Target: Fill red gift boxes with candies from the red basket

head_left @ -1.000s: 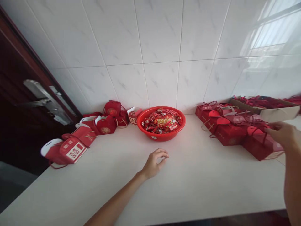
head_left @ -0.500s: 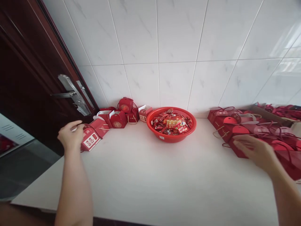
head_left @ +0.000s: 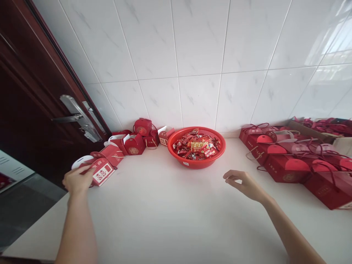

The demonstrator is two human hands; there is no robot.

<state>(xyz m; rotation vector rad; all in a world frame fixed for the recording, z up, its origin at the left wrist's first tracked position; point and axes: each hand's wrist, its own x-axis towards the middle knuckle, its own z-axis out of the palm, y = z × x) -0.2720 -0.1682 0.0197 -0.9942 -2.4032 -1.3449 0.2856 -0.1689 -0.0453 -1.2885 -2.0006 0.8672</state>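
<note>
The right hand (head_left: pixel 243 184), fingers loosely curled around nothing, hangs over the white counter (head_left: pixel 170 227) at lower right of the frame, while at lower left the left hand (head_left: pixel 78 179) has its fingers closed on a red gift box (head_left: pixel 102 171) near the counter's edge, where a careless pull could crush the thin card or tip the box off. Beyond, a heaped red basket of sweets (head_left: pixel 196 163) sits at center, and a hurried swing of either arm might catch its rim and spill the wrapped pieces.
</note>
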